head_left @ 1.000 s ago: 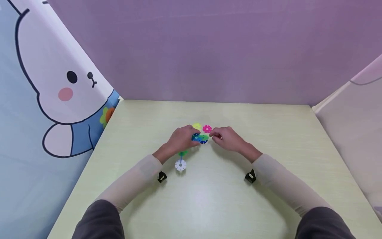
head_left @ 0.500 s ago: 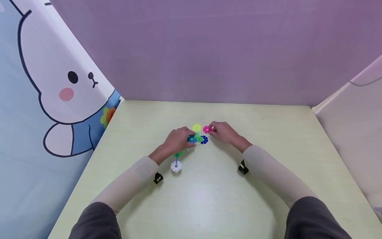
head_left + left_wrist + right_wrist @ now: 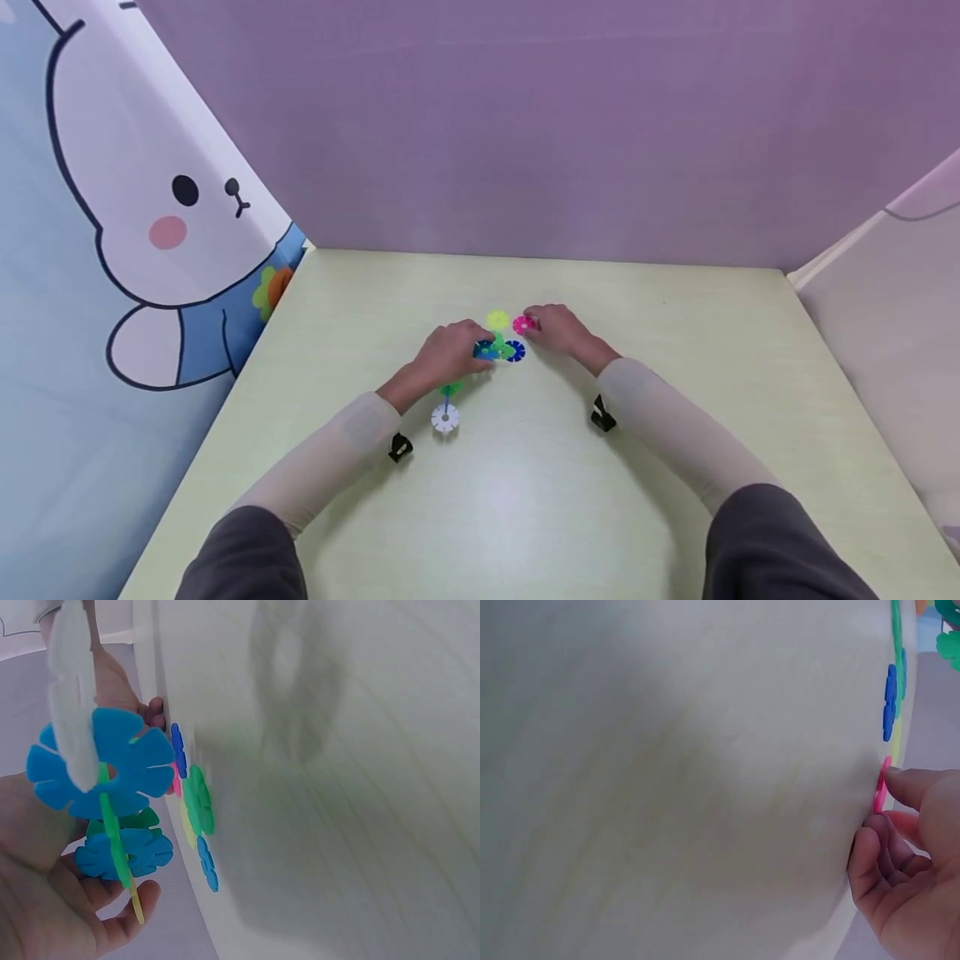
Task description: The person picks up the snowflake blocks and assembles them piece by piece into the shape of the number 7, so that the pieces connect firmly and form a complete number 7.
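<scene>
The left hand (image 3: pixel 442 354) is holding a chain of discs (image 3: pixel 112 832) above a pale table (image 3: pixel 517 500), its fingers curling round the far end while a white disc (image 3: pixel 73 712) is sticking out at the other. Opposite, the right hand (image 3: pixel 558 327) is pinching a pink disc (image 3: pixel 881 787) — thumb and fingertips closing narrowly on its edge. The pink disc is sitting at the tabletop, just beside a yellow disc (image 3: pixel 497 320) and near a dark blue disc (image 3: pixel 515 351); whether it is lifting at all cannot be told.

The right hand appears to be catching only a rim, so a weak pinch could be sending the pink disc skidding into its yellow neighbour. The chain, seemingly joined only by slots, could be twisting apart if the left fingers are squeezing unevenly.

The left wrist view is showing the chain's blue and green links crossing at angles, with a loose green disc (image 3: pixel 199 802) and a light blue disc (image 3: pixel 208 864) lying beyond; the head view is losing most of those links under the left hand. The right wrist view is catching the pinch side-on — only the head view is showing the pink disc's round face. Which link the left thumb is pressing cannot be told.
</scene>
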`<state>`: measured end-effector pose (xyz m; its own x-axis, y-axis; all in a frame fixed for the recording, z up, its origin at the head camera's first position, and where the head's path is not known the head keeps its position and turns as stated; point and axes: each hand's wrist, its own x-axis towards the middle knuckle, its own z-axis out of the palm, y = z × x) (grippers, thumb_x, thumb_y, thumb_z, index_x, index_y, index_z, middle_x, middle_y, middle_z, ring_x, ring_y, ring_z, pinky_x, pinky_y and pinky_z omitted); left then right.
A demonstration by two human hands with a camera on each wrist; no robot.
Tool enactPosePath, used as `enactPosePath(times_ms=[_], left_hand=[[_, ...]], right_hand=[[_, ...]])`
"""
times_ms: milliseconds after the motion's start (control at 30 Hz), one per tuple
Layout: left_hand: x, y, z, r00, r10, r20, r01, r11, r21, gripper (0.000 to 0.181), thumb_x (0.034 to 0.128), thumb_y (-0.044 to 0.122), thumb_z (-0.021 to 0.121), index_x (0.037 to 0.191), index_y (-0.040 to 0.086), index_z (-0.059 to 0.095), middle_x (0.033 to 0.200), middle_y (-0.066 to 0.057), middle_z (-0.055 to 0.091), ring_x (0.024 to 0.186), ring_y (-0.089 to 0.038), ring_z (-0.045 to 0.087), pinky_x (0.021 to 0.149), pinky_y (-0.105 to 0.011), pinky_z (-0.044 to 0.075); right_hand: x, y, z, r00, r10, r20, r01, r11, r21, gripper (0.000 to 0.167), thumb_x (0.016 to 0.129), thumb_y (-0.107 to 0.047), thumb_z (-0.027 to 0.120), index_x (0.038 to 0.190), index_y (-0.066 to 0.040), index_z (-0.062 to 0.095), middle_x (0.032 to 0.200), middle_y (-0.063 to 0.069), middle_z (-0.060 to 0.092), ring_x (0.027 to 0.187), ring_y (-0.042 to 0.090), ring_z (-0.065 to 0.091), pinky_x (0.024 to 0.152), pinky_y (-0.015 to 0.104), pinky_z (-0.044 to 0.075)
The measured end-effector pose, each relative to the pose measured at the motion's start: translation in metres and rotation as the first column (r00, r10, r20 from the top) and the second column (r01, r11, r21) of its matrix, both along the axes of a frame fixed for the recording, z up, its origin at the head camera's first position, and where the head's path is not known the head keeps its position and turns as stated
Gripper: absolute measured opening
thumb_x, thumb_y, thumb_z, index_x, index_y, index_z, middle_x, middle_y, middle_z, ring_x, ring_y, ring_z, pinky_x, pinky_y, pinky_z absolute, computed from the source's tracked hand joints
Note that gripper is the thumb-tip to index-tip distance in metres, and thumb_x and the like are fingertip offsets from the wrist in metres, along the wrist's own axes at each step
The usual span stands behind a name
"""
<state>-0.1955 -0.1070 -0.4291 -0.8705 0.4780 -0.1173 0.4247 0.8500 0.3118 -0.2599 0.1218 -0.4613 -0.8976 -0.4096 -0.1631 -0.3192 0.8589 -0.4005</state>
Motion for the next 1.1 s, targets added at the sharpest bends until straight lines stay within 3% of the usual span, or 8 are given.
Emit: enactPosePath(times_ms=[233,500,833,1100], left_hand=[[0.001,0.002,0.001,1.000,-0.009,-0.012,0.009,1.000,-0.001,0.052,0.0900,0.036,0.079,0.136,0.017,0.065,0.132,-0.007,0.068,0.118,-0.022,0.065,0.101,-0.043,0.055],[0.000,0.003,-0.001,1.000,-0.018,-0.015,0.018,1.000,-0.008,0.052,0.0897,0.037,0.079,0.136,0.017,0.066,0.131,-0.007,0.068,0.115,-0.022,0.066,0.099,-0.042,0.056],[-0.001,0.004,-0.005,0.999,-0.027,-0.020,0.027,1.000,-0.004,0.052,0.0892,0.038,0.079,0.135,0.017,0.066,0.129,-0.007,0.069,0.116,-0.022,0.066,0.097,-0.043,0.057],[-0.002,0.005,-0.005,0.999,-0.033,-0.023,0.033,0.999,-0.001,0.052,0.0892,0.038,0.079,0.135,0.017,0.067,0.128,-0.006,0.069,0.114,-0.021,0.066,0.095,-0.042,0.057]], right_hand=[[0.000,0.000,-0.001,1.000,-0.017,-0.016,0.017,1.000,-0.004,0.042,0.099,-0.022,0.067,0.136,-0.002,0.060,0.116,0.016,0.073,0.104,0.030,0.067,0.099,0.045,0.054],[0.001,0.002,0.001,0.993,-0.111,0.036,0.113,0.991,-0.066,0.040,0.096,-0.023,0.073,0.127,-0.005,0.057,0.103,0.013,0.070,0.088,0.025,0.062,0.085,0.037,0.056],[0.006,0.006,0.001,0.988,-0.144,0.064,0.152,0.978,-0.143,0.026,0.099,-0.024,0.068,0.114,-0.007,0.056,0.105,0.014,0.069,0.088,0.024,0.061,0.080,0.032,0.052],[0.015,0.011,0.008,0.986,-0.134,0.095,0.154,0.958,-0.243,0.027,0.102,-0.023,0.063,0.121,-0.002,0.062,0.106,0.014,0.070,0.090,0.023,0.064,0.073,0.029,0.053]])
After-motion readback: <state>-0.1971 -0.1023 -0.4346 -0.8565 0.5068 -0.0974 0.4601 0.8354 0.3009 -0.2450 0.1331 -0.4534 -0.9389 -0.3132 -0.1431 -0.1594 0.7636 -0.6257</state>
